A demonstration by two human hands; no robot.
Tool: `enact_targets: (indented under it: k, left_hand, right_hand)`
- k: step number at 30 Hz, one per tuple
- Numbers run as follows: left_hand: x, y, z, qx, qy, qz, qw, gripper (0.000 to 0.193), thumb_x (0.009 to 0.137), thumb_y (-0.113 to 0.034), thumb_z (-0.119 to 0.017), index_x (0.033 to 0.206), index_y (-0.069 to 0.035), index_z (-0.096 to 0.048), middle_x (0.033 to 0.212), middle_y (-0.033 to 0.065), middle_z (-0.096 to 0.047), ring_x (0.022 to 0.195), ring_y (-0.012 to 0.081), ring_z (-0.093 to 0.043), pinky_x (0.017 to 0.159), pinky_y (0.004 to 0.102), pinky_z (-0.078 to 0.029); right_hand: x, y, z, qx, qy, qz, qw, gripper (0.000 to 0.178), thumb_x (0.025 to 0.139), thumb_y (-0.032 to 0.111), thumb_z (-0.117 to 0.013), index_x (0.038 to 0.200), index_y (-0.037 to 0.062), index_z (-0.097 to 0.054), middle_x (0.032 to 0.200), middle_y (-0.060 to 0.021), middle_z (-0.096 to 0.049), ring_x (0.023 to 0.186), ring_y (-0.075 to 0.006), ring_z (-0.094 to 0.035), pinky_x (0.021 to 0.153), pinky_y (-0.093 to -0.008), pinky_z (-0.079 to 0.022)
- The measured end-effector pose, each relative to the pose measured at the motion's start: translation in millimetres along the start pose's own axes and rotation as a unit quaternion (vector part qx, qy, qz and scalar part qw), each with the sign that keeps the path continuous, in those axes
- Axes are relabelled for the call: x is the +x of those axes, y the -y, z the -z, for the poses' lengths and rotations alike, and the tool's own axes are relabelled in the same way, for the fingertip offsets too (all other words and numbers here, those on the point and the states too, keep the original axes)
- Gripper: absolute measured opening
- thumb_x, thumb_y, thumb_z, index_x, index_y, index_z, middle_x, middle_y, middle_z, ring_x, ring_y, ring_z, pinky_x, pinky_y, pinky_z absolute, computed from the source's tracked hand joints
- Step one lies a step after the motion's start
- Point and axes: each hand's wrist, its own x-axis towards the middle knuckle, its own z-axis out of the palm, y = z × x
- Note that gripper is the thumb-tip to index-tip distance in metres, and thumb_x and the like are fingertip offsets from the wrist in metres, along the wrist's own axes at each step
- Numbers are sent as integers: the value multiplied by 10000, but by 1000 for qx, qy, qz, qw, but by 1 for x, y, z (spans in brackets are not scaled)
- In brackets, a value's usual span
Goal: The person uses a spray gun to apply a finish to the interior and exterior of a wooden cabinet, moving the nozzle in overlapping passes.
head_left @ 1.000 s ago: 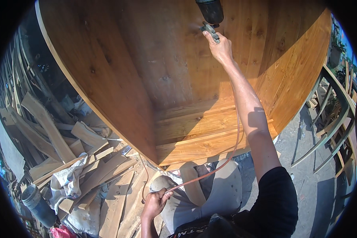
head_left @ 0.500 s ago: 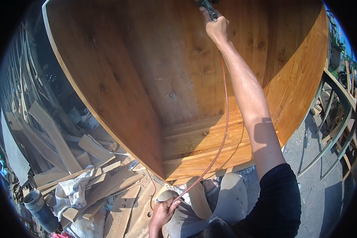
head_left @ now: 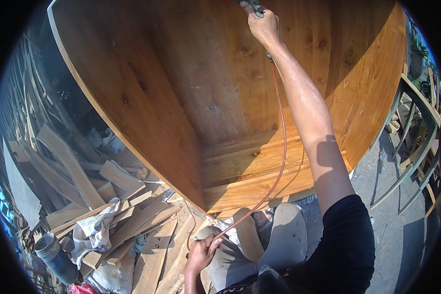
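Observation:
My right arm reaches far forward into a large open wooden cabinet (head_left: 220, 112) with brown, varnished-looking boards. At the top edge my right hand (head_left: 262, 25) is closed round a spray gun (head_left: 252, 7), whose front end is cut off by the picture's edge. From the gun's lower end an orange-red air hose (head_left: 283, 132) sags in a curve across the cabinet's opening. Low in the view, next to my knee, my left hand (head_left: 204, 252) grips the same hose, fingers wrapped round it.
Offcut planks (head_left: 147, 230) lie piled at the left with a white sack (head_left: 94, 232). A dark bucket (head_left: 56, 257) stands at the lower left. Curved green-grey frames (head_left: 416, 171) stand on the concrete at the right. My knees (head_left: 284, 230) are bent close to the cabinet's near edge.
My right hand and the spray gun have shifted slightly left and up. The hose bows a little further right. My left hand keeps its hold, and the view has moved slightly.

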Motion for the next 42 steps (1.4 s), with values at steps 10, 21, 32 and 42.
enact_targets:
  k: [10,21,32,42]
  left_hand:
    - [-13,13,9,28,-18,26,999,419,1081,-381,-668,866,-22,-680,661,163,-670,622,360,-701,615,448,-530]
    - [-17,8,7,26,-8,42,999,399,1079,-357,-678,884,-8,-664,690,172,-686,642,358,-714,621,443,-533]
    - [-22,10,-3,15,-6,49,999,446,1105,-357,-649,861,16,-637,633,120,-623,549,202,-565,571,390,-486]
    - [-24,9,-4,40,5,74,996,385,1078,-343,-679,893,-6,-662,686,167,-698,645,356,-724,624,443,-540]
  right_hand:
    - [-102,-92,0,-26,106,-46,993,615,1008,594,-700,916,-13,-707,765,-225,-711,753,-404,-695,746,-485,-537]
    - [-221,-180,13,-75,183,-156,968,578,1024,575,-680,1046,1,-734,854,-280,-738,853,-488,-723,749,-527,-543]
    - [-328,-260,12,-126,228,-215,941,643,1006,623,-672,993,-19,-712,829,-298,-730,846,-507,-723,743,-560,-546]
    - [-394,-321,6,-153,289,-279,903,686,1000,650,-654,1060,-27,-750,921,-330,-738,954,-521,-721,812,-579,-550]
